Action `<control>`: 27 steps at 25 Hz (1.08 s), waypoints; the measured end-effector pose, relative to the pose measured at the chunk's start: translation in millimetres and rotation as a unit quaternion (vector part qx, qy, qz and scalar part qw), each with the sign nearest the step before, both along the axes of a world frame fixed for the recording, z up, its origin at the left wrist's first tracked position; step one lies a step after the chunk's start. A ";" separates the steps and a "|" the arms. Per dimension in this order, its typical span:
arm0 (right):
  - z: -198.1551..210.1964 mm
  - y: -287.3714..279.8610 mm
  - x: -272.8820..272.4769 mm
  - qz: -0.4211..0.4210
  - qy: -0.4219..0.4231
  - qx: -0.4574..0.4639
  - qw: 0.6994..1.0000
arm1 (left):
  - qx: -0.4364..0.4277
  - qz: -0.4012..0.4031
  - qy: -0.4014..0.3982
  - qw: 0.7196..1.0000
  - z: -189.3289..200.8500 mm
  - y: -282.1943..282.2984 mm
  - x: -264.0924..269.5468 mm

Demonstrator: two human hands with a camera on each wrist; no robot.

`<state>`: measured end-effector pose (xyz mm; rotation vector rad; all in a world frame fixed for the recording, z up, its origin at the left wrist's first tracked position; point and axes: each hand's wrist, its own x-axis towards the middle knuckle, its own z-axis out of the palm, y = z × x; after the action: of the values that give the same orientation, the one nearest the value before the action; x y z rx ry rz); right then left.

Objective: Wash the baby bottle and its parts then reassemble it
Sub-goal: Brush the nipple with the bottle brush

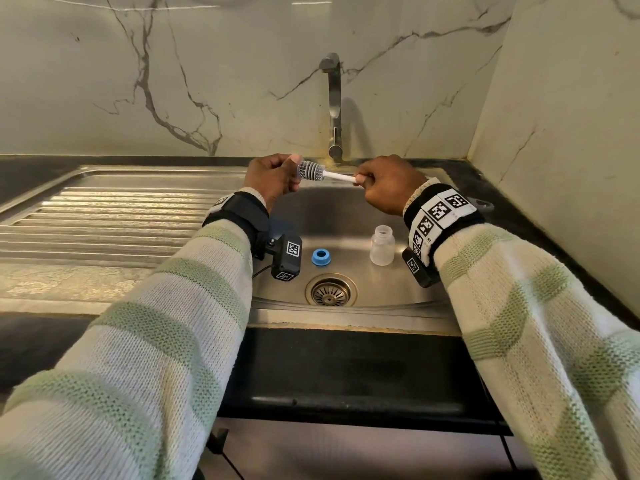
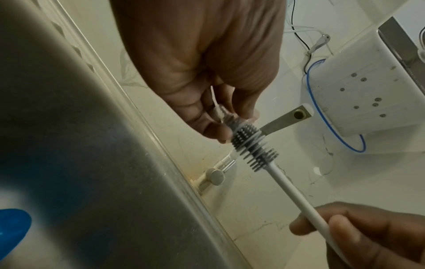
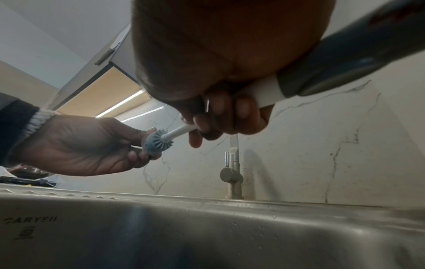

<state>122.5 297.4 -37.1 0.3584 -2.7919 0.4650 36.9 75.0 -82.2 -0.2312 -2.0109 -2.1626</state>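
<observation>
Above the sink my left hand [image 1: 277, 178] pinches a small clear teat [image 2: 226, 117] between thumb and fingers. The grey bristle head of a bottle brush [image 1: 310, 170] pokes into the teat's open end. My right hand [image 1: 381, 183] grips the brush's white handle [image 2: 296, 198]. In the right wrist view the brush head [image 3: 156, 143] sits against the left hand's fingertips [image 3: 140, 156]. The clear bottle body [image 1: 382, 245] stands upright on the sink floor, open at the top. A blue screw ring [image 1: 321, 257] lies flat to its left.
The steel sink [image 1: 346, 317] has a round drain [image 1: 330, 289] near its front. A steel tap [image 1: 334, 105] rises behind the hands, with no water running. A ribbed draining board [image 1: 104, 216] stretches to the left. A black counter [image 1: 519, 237] borders the right side and front.
</observation>
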 end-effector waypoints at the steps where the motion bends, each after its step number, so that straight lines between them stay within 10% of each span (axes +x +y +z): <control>1: -0.3 1.1 0.1 -0.004 0.011 -0.001 1.000 | -0.004 0.001 -0.013 1.000 -0.1 0.4 -1.0; 7: 0.5 1.8 1.3 -0.016 0.024 -0.007 1.000 | -0.037 -0.026 -0.057 0.997 -8.5 -0.9 -0.8; 20: 12.6 0.7 8.3 0.003 -0.112 0.021 0.993 | -0.114 -0.032 0.102 0.988 0.6 0.3 5.6; 27: 0.6 5.8 -0.5 -0.025 -0.026 -0.028 0.999 | -0.029 -0.032 0.013 0.999 0.3 5.7 6.7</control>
<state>122.0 303.2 -36.6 0.2662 -2.8243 0.5483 43.6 80.7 -81.9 -0.3343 -2.0818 -2.1286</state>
